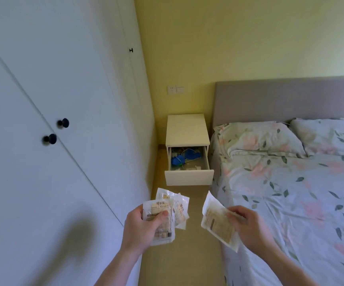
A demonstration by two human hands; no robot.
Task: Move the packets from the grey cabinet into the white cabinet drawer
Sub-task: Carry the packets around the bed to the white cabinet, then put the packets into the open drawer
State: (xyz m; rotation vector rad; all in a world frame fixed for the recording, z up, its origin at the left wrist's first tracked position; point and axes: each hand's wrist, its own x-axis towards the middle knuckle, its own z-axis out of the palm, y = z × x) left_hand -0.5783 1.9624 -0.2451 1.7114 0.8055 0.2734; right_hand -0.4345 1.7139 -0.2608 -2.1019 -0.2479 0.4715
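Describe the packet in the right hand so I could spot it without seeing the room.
Start at the bed with floral sheets; just off its near left edge is the right hand. It holds one packet, pale with tan contents. It is a single packet, while the left hand holds a fanned bunch.

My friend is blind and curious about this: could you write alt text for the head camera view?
A person's left hand holds a stack of packets and the right hand one packet, facing a white bedside cabinet whose open drawer holds blue items. White wardrobe doors stand left; a floral-sheeted bed lies right.
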